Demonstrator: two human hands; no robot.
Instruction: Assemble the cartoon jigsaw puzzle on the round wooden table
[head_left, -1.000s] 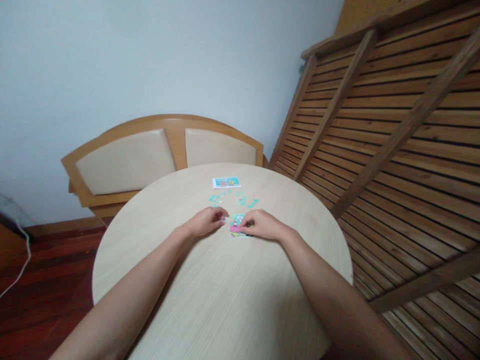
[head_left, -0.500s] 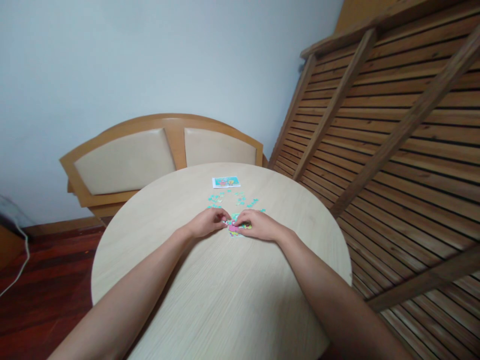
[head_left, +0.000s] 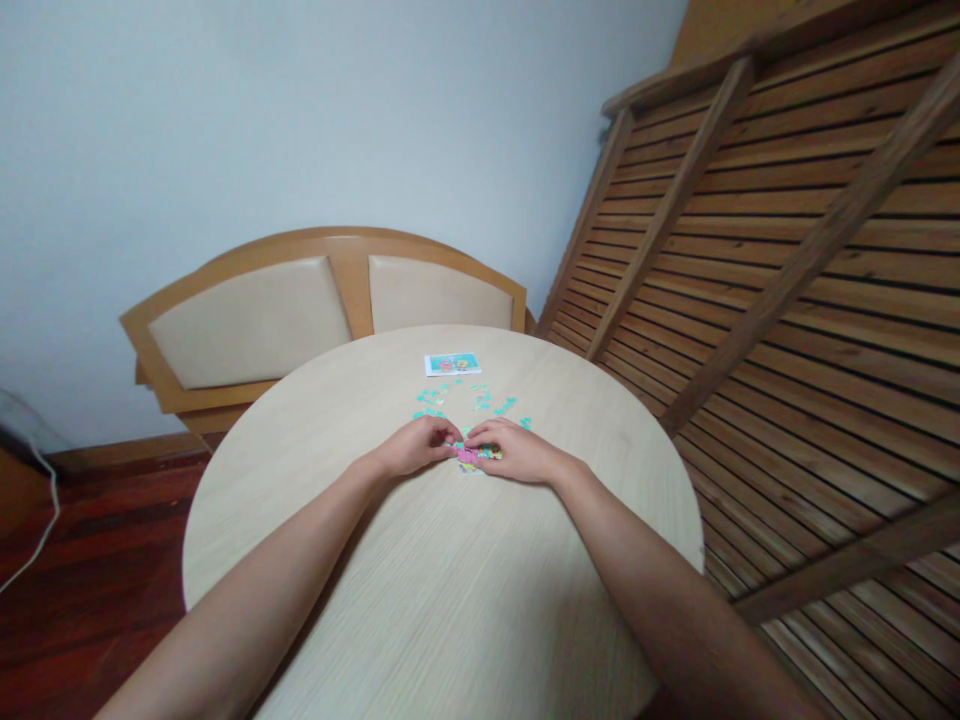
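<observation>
A partly joined jigsaw puzzle in pink, yellow and teal lies flat on the round table between my hands. My left hand is at its left edge, thumb and fingertips pinched on a small puzzle piece that is mostly covered. From the other side my right hand reaches over the puzzle, its thumb and fingers closed on the top and right part of it. Just beyond my fingers lie several loose teal puzzle pieces, with more pieces to the right.
A small picture card with a teal scene lies toward the far side of the pale round table. Behind the table stands a padded headboard against the wall. A slatted wooden frame leans at the right.
My right fingers have shifted slightly at the top of the puzzle and lie flatter over it. My left hand stays almost still at the left edge.
</observation>
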